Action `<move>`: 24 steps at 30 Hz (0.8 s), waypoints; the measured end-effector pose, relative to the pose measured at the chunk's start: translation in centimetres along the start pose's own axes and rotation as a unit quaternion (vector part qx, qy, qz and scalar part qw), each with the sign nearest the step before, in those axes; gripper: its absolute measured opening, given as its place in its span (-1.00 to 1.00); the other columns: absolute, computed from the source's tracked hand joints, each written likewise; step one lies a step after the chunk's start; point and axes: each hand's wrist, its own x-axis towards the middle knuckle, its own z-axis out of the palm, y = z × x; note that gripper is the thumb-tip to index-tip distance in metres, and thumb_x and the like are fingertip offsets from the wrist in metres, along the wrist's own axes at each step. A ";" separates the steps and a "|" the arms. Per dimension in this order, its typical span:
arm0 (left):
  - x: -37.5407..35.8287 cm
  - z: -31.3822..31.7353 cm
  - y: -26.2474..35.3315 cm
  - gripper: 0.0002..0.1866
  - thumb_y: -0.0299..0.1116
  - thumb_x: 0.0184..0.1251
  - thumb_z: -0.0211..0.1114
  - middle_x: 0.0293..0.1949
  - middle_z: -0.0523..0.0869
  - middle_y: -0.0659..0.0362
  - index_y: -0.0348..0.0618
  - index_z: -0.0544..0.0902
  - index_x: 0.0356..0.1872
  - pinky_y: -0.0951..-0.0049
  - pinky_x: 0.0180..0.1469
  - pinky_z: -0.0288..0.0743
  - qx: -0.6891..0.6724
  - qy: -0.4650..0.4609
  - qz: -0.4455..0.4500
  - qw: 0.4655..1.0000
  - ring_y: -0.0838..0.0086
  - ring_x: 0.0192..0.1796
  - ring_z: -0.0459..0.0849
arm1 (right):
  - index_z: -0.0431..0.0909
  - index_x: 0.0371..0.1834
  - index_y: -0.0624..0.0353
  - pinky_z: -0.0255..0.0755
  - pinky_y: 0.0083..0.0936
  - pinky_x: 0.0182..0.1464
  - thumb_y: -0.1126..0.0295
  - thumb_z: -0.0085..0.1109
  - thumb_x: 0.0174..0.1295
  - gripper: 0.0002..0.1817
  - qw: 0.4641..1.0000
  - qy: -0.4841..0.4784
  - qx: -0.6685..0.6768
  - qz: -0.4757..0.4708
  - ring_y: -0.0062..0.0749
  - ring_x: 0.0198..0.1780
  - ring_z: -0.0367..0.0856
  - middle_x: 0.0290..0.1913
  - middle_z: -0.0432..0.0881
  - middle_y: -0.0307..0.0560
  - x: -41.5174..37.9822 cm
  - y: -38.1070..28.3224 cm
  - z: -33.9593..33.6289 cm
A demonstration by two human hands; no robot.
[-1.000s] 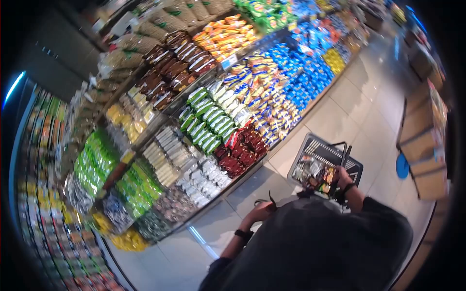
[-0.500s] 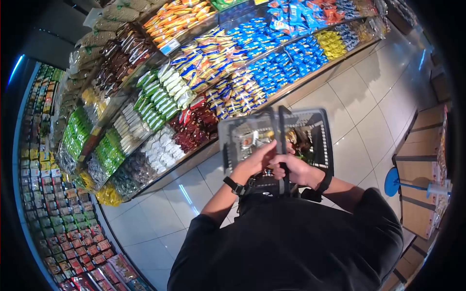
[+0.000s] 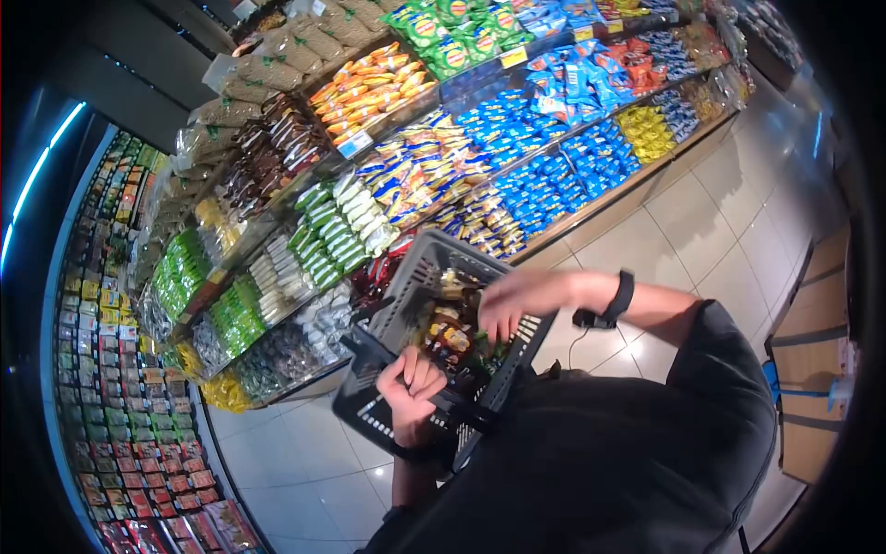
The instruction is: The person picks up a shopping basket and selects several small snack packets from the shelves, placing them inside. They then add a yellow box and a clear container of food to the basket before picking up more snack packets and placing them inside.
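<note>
A dark plastic shopping basket (image 3: pixel 369 403) hangs tilted in front of my body, with several packaged items (image 3: pixel 449 340) inside. My left hand (image 3: pixel 412 383) is closed round the basket's black handle (image 3: pixel 374 353) at the left side. Over the right part of the basket is my right hand (image 3: pixel 526 300), blurred, its fingers apart and pointing down towards the items, with nothing visible in it. A black band is on my right wrist.
Tiered bins of wrapped snacks (image 3: pixel 544 185) run across the front, close beyond the basket. A tall shelf of small packets (image 3: pixel 129 369) stands at the left. Tiled floor (image 3: pixel 692 222) and a wooden shelf unit (image 3: pixel 812 351) are at the right.
The basket has turned and tilted, and its handle has swung to the left. My left hand has moved left and down with the handle. My right hand has let go and opened over the basket.
</note>
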 end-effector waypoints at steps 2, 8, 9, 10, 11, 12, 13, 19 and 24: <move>-1.0 0.1 1.3 -0.62 -0.24 0.45 0.08 -0.81 0.21 0.34 -0.06 0.30 -0.63 0.68 -0.70 0.12 0.016 -0.024 0.027 0.999 0.67 -0.76 0.10 | 0.62 -0.19 0.22 0.52 -0.61 -0.19 0.29 0.14 0.35 -0.79 0.993 0.100 0.031 -0.058 -0.54 -0.26 0.66 -0.25 0.70 -0.18 1.4 -2.5 -3.7; -4.6 -0.1 2.8 -0.64 -0.30 0.42 0.01 -0.82 0.19 0.36 -0.05 0.30 -0.66 0.69 -0.72 0.08 0.020 0.030 0.140 0.989 0.71 -0.78 0.08 | 0.59 -0.28 0.18 0.47 -0.62 -0.25 0.43 0.20 0.19 -0.91 0.912 0.346 -0.089 -0.201 -0.60 -0.33 0.59 -0.36 0.63 -0.26 9.3 -9.0 -14.5; -5.2 -0.1 2.7 -0.64 -0.31 0.41 0.01 -0.82 0.19 0.35 -0.07 0.30 -0.66 0.69 -0.73 0.09 -0.014 0.018 0.152 0.988 0.71 -0.79 0.08 | 0.58 -0.28 0.18 0.46 -0.60 -0.25 0.44 0.22 0.17 -0.90 0.888 0.371 -0.154 -0.224 -0.59 -0.33 0.57 -0.35 0.63 -0.26 11.2 -9.3 -16.4; -6.0 -0.3 2.7 -0.64 -0.31 0.41 0.01 -0.82 0.19 0.35 -0.08 0.29 -0.66 0.68 -0.73 0.11 -0.028 0.031 0.162 0.986 0.71 -0.79 0.08 | 0.56 -0.26 0.20 0.46 -0.56 -0.22 0.41 0.27 0.13 -0.84 0.857 0.413 -0.195 -0.239 -0.52 -0.32 0.57 -0.33 0.62 -0.22 13.4 -9.6 -18.3; -6.8 -0.5 2.7 -0.64 -0.32 0.41 0.02 -0.82 0.19 0.35 -0.09 0.29 -0.66 0.68 -0.73 0.12 -0.038 0.040 0.171 0.984 0.71 -0.79 0.08 | 0.54 -0.23 0.21 0.46 -0.52 -0.20 0.38 0.31 0.08 -0.77 0.820 0.455 -0.234 -0.257 -0.45 -0.31 0.56 -0.32 0.62 -0.18 15.4 -10.6 -20.1; -7.5 -0.2 2.3 -0.64 -0.33 0.41 0.02 -0.82 0.19 0.33 -0.09 0.28 -0.65 0.67 -0.73 0.14 -0.070 0.062 0.195 0.976 0.71 -0.79 0.08 | 0.51 -0.17 0.22 0.46 -0.45 -0.14 0.36 0.33 0.04 -0.69 0.790 0.466 -0.315 -0.243 -0.33 -0.24 0.57 -0.27 0.61 -0.09 16.4 -12.1 -21.1; -8.1 -0.6 2.1 -0.64 -0.33 0.42 0.03 -0.81 0.19 0.34 -0.09 0.27 -0.64 0.67 -0.74 0.13 -0.064 0.063 0.214 0.973 0.71 -0.80 0.08 | 0.48 -0.11 0.23 0.47 -0.39 -0.08 0.34 0.36 0.00 -0.60 0.753 0.476 -0.393 -0.228 -0.21 -0.18 0.59 -0.21 0.60 0.00 17.4 -14.0 -22.4; -9.3 -0.3 -0.9 -0.62 -0.30 0.45 0.01 -0.81 0.16 0.35 -0.05 0.24 -0.65 0.69 -0.73 0.07 -0.151 0.101 0.349 0.919 0.71 -0.77 0.07 | 0.37 0.18 0.26 0.46 -0.14 0.20 0.40 0.34 0.01 -0.39 0.628 0.491 -0.588 -0.138 0.17 0.18 0.49 0.12 0.48 0.25 25.4 -21.7 -31.8; -8.9 1.4 -5.2 -0.54 -0.22 0.51 -0.01 -0.84 0.10 0.37 0.00 0.21 -0.69 0.68 -0.76 0.07 -0.155 0.131 0.484 0.851 0.73 -0.82 0.01 | 0.43 0.12 0.18 0.46 -0.17 0.17 0.46 0.31 0.05 -0.49 0.502 0.468 -0.710 -0.159 -0.03 0.22 0.46 0.13 0.47 0.11 29.2 -24.4 -34.4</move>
